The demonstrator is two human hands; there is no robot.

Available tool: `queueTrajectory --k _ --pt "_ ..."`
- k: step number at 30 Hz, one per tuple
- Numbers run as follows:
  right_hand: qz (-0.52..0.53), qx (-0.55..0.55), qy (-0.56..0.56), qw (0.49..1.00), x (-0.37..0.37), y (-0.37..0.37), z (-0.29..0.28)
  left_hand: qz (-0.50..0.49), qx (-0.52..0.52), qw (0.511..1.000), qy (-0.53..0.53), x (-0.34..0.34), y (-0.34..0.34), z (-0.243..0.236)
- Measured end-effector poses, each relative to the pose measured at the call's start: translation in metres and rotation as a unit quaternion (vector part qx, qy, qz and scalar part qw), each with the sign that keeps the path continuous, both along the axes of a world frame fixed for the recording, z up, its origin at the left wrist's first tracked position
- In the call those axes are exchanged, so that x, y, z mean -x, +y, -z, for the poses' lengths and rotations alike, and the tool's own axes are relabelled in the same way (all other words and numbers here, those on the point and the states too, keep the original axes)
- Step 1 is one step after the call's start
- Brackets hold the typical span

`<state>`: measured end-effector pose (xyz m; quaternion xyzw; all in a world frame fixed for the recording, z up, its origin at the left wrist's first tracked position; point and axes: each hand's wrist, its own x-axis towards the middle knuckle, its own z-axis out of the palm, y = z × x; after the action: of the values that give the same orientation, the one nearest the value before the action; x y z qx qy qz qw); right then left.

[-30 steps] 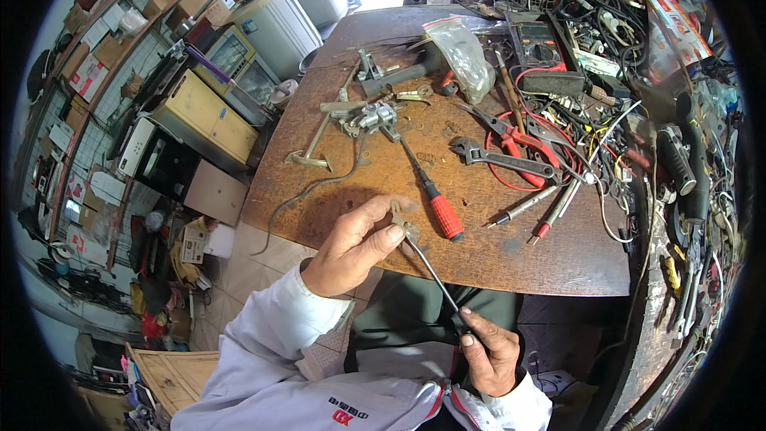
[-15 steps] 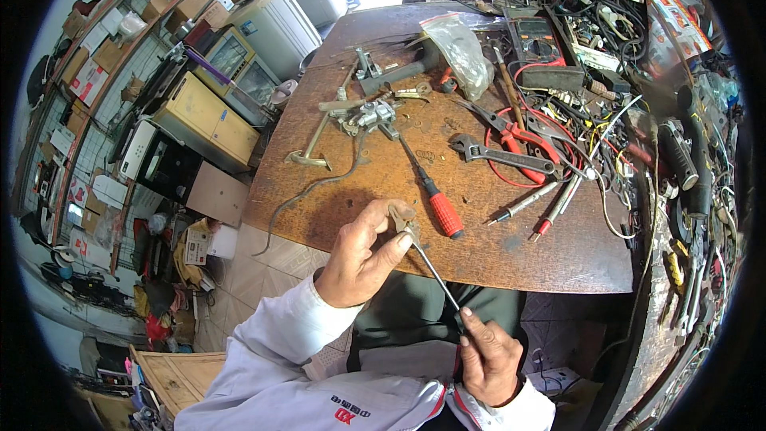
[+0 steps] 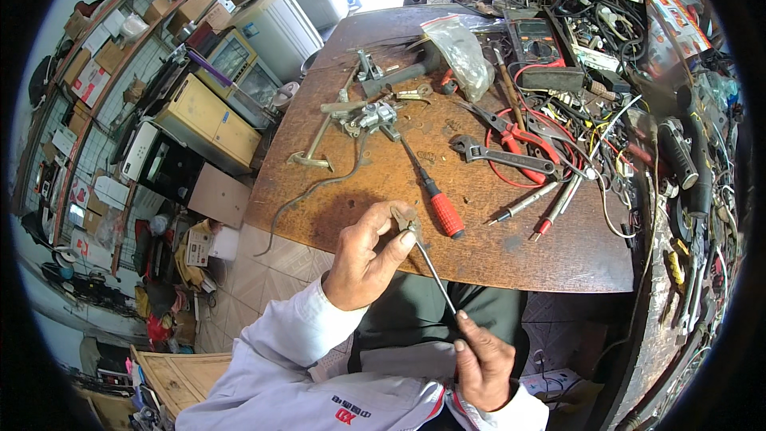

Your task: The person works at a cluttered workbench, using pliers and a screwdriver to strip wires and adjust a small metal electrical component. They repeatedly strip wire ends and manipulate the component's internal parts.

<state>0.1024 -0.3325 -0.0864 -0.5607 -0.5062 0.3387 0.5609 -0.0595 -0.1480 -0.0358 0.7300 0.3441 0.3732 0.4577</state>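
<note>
Near the table's front edge my left hand [image 3: 363, 259] pinches a small dull metal piece [image 3: 404, 219] between thumb and fingertips. My right hand [image 3: 483, 363], lower right over my lap, grips a long thin-shafted screwdriver [image 3: 433, 271], whose tip meets that piece at my left thumb. My fingers hide most of the handle. Just beyond my left hand lies a red-handled screwdriver [image 3: 444, 211]. Farther back are a silver metal mechanism [image 3: 377, 116] and a brass-coloured bracket [image 3: 311, 160] with a dark cord [image 3: 295, 195] beside them.
On the wooden table [image 3: 558, 255] are an adjustable wrench [image 3: 503, 156], red pliers [image 3: 519, 144], probes [image 3: 558, 203], a clear bag [image 3: 459, 60] and a multimeter [image 3: 531, 44]. Tangled cables and tools [image 3: 690, 271] crowd the right. Shelves [image 3: 96, 88], appliances [image 3: 211, 124] and a wooden piece [image 3: 175, 375] stand left.
My left hand has shifted slightly right with the metal piece. My right hand and the screwdriver have moved slightly, the shaft now a little steeper, its tip still at the piece.
</note>
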Motion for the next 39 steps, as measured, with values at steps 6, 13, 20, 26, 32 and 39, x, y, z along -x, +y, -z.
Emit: queueTrajectory --k 6,13,20,26,32,39 --pt "-0.036 0.016 0.028 0.999 -0.015 -0.003 0.002 -0.004 -0.040 0.999 0.014 0.001 -0.003 0.000" --pt "-0.011 -0.024 -0.059 0.998 -0.008 0.000 0.004 -0.004 -0.027 1.000 0.004 0.001 -0.002 0.000" --pt "0.051 -0.060 -0.102 0.992 0.017 0.004 -0.002 -0.033 -0.052 0.998 0.005 -0.002 -0.004 0.002" --pt "0.052 -0.055 -0.159 0.984 0.020 0.002 -0.003 -0.046 -0.064 0.997 0.006 -0.001 -0.006 0.004" --pt "0.023 -0.059 -0.150 0.987 0.009 0.004 -0.001 -0.040 -0.067 0.997 0.013 -0.001 -0.005 0.004" --pt "-0.009 -0.075 -0.189 0.979 -0.016 0.006 0.009 -0.020 -0.057 0.998 -0.012 0.000 -0.005 0.006"
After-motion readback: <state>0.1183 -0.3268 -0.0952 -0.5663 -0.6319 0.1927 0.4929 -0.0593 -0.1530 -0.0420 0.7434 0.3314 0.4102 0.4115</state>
